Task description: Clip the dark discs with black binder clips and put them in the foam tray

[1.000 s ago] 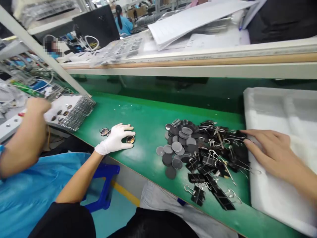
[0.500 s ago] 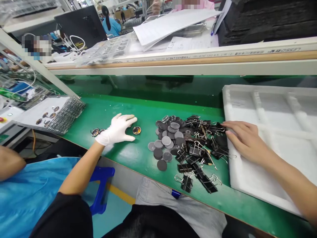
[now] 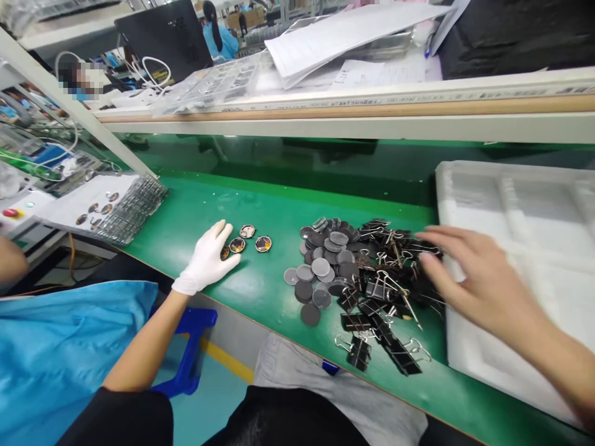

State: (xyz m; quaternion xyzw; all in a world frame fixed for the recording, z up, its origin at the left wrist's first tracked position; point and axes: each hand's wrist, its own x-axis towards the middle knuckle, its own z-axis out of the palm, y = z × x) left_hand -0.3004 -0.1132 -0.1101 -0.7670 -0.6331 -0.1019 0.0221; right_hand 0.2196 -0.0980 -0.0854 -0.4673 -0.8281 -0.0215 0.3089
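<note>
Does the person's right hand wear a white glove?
No, the right hand is bare, while the left hand wears a white glove.

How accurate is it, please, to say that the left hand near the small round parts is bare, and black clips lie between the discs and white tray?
Not quite: the left hand near the small round parts is not bare but wears a white glove, as the head view shows; black clips do lie between the discs and white tray.
</note>
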